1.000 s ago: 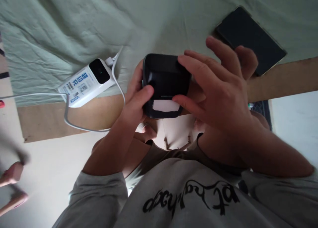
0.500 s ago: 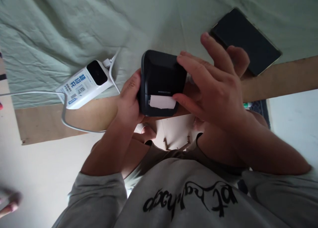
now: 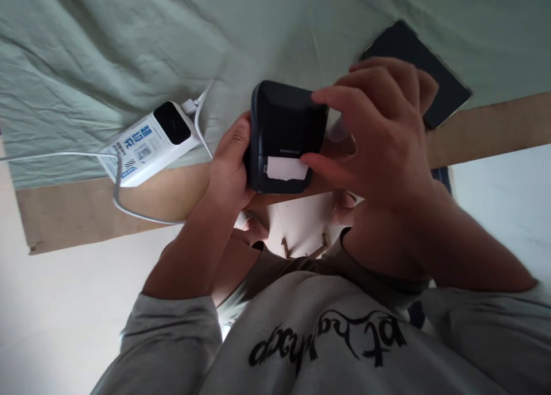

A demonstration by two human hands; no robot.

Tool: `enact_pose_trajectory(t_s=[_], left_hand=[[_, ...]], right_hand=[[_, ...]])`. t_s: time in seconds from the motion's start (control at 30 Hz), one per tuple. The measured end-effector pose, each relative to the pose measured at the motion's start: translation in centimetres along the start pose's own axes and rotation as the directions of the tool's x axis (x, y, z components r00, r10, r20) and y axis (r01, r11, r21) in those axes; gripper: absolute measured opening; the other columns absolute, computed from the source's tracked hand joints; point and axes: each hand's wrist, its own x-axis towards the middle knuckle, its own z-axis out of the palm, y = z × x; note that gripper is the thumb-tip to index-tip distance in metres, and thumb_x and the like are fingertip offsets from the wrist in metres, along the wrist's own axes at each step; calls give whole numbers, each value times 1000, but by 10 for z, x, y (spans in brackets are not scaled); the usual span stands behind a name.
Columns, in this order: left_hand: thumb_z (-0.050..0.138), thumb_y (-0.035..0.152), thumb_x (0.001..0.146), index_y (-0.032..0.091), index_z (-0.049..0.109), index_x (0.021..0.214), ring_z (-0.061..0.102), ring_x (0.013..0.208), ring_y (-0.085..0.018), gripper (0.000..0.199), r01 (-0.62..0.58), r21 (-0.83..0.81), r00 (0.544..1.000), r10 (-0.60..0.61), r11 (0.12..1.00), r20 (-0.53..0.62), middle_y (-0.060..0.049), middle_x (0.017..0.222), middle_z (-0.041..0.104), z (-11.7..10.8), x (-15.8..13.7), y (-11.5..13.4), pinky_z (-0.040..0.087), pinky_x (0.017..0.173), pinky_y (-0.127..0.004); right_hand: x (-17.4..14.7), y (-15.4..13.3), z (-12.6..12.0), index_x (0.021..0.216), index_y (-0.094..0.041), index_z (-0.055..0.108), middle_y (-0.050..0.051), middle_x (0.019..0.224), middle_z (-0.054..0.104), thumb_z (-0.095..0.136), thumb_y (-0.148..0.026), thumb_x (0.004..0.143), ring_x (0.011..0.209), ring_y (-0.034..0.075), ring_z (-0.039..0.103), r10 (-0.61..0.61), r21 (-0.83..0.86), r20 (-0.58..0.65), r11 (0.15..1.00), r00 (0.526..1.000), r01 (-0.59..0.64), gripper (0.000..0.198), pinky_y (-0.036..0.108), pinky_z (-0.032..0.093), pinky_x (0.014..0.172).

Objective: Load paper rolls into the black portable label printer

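A small black receipt printer (image 3: pixel 290 119) is held above the table's near edge, with a short strip of white paper (image 3: pixel 286 169) lying out of its slot. My left hand (image 3: pixel 232 165) is closed around the printer's left side, its thumb along the edge and the other fingers hidden beneath. My right hand (image 3: pixel 383 131) is at the printer's right side. Its index fingertip meets the upper right corner and its thumb tip lies by the right end of the paper. Thumb and index finger are spread apart; the other fingers are curled.
To the left, a white power bank (image 3: pixel 146 145) with a dark display lies on the green cloth (image 3: pixel 267 27), with a white cable (image 3: pixel 146 216) plugged in. A dark flat tablet-like device (image 3: pixel 443 79) lies behind my right hand. The brown table edge (image 3: pixel 77 205) runs across.
My right index finger has shifted slightly up along the printer's right corner, and its raised fingers have curled in. The printer appears a little further right and higher in view.
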Motion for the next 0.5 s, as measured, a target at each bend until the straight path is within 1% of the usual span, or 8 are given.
enact_pose_trajectory(t_s=[0.1, 0.17, 0.23, 0.3, 0.37, 0.43, 0.47, 0.5], left_hand=[[57, 45, 87, 22, 65, 86, 63, 105, -24, 24, -18, -13, 1000, 18, 1000, 12, -3, 83, 68, 1, 0, 1, 52, 85, -34], [56, 46, 88, 22, 65, 87, 63, 103, -25, 26, -17, -7, 1000, 17, 1000, 20, -3, 82, 68, 1, -1, 1, 52, 84, -35], [58, 46, 87, 22, 66, 87, 63, 103, -24, 24, -16, -9, 1000, 16, 1000, 23, -3, 82, 68, 2, 0, 0, 52, 85, -34], [58, 43, 86, 22, 66, 87, 63, 101, -23, 22, -3, -41, 1000, 4, 999, 20, -2, 86, 69, 4, 1, 0, 51, 87, -34], [55, 43, 88, 22, 67, 91, 63, 99, -22, 24, 14, -86, 1000, -13, 996, 12, -3, 90, 70, 5, 2, -1, 51, 88, -36], [51, 45, 89, 22, 67, 93, 64, 97, -21, 28, 27, -113, 999, -24, 993, 22, -3, 92, 71, 6, 3, -1, 51, 91, -36], [51, 46, 89, 22, 68, 93, 64, 97, -20, 29, 26, -115, 999, -22, 993, 39, -3, 93, 71, 6, 3, -1, 52, 91, -35], [52, 47, 88, 22, 68, 92, 64, 97, -21, 29, 30, -114, 998, -23, 993, 60, -3, 95, 72, 6, 2, -1, 52, 91, -35]], right_hand=[[7, -7, -6, 126, -26, 48, 7, 110, 54, 48, -58, 87, 104, 25, 51, 24, -61, 88, 998, 996, -18, 50, 42, 40, 88], [12, -11, -10, 125, -27, 47, 7, 108, 54, 49, -58, 86, 99, 24, 52, -18, -79, 137, 996, 990, 29, 49, 39, 41, 82], [15, -14, -13, 124, -27, 47, 6, 108, 56, 55, -55, 83, 98, 25, 54, -44, -110, 133, 992, 990, 59, 50, 38, 41, 79], [19, -17, -16, 123, -28, 48, 5, 100, 60, 61, -51, 80, 96, 24, 57, -42, -126, 119, 990, 992, 57, 51, 36, 42, 76], [21, -18, -20, 120, -29, 52, 1, 80, 62, 56, -50, 83, 82, 20, 60, 5, -101, 112, 995, 994, 6, 43, 34, 41, 73], [23, -17, -22, 113, -30, 57, -3, 63, 57, 45, -47, 90, 66, 15, 58, 99, -69, 72, 993, 993, -94, 31, 32, 40, 69], [23, -15, -23, 109, -30, 60, -3, 61, 57, 41, -44, 93, 62, 13, 57, 145, -45, 39, 989, 989, -144, 29, 31, 39, 68], [24, -13, -23, 105, -28, 61, -3, 64, 59, 38, -42, 94, 63, 12, 58, 191, 3, 13, 982, 981, -191, 30, 30, 39, 68]])
